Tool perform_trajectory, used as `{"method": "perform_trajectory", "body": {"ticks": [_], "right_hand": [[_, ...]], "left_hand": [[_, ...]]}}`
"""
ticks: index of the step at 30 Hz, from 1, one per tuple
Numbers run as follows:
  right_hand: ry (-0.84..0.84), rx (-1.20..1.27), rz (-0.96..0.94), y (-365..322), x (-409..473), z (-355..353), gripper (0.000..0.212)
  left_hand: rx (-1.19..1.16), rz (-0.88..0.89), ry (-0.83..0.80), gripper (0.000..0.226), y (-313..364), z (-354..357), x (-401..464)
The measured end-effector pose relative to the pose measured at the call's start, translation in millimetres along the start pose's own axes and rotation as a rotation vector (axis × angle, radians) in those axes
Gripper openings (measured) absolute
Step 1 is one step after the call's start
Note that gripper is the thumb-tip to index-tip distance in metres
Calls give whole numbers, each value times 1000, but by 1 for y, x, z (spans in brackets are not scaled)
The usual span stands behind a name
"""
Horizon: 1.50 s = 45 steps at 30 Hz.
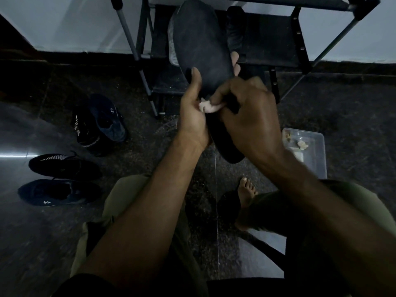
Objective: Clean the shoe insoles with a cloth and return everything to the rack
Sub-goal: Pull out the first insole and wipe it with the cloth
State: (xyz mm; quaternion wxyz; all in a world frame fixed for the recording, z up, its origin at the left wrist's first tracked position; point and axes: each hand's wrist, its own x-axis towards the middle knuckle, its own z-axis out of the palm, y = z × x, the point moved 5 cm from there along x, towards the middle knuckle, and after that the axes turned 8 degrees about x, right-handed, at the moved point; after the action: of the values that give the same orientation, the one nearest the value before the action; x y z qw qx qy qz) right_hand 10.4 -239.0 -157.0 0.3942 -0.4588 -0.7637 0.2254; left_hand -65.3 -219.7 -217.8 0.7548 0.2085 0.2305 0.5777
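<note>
We're seeing a clear rectangular plastic tub (316, 146) sitting on the dark speckled stone floor (342, 108), holding pale scraps. Left hand (192, 116) is gripping the long black insole (203, 50); right hand (250, 116) is pinching a small white cloth (209, 107) against it. Black metal rack (278, 41) is standing behind, four dark sneakers (64, 166) lying left.

Dark insole (201, 43) is held up mid-scene, toe end tilted toward the far rack (276, 39), heel end low and near. A small whitish cloth (209, 107) is bunched against its middle. Four dark shoes (64, 168) sit on the floor, left.
</note>
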Motion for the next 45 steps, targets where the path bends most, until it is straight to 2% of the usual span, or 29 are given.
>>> {"method": "perform_trajectory", "body": {"ticks": [4,7,10,14,19,24,27,31,34,38,42,45], "right_hand": [[112,-16,25,21,27,-12,5],[173,74,104,34,29,-16,8],[210,182,143,35,22,-17,14],[211,206,173,36,20,-16,16],[151,235,203,39,23,-25,22],[-116,261,169,39,22,-26,20],[-97,206,148,37,19,-21,17],[103,25,49,29,22,-20,9],[202,-85,32,29,28,-19,6],[167,-70,66,23,18,-13,7],[87,-87,-3,4,11,-2,7],[168,-178,-1,9,28,-13,9]], "left_hand": [[-69,-38,83,61,-6,0,-1],[-67,-67,73,55,-9,2,0],[-41,-61,100,58,-10,2,-1],[31,-51,125,62,-10,1,-3],[50,2,25,57,-1,0,2],[-6,-2,7,68,9,-7,4],[-14,-14,7,72,6,-6,5],[-15,-46,94,63,-4,-2,0],[-24,-52,73,64,-7,1,-2],[-27,-50,68,58,-6,-4,0],[-20,-107,32,69,-8,-1,0],[7,-68,51,62,-8,1,-2]]}}
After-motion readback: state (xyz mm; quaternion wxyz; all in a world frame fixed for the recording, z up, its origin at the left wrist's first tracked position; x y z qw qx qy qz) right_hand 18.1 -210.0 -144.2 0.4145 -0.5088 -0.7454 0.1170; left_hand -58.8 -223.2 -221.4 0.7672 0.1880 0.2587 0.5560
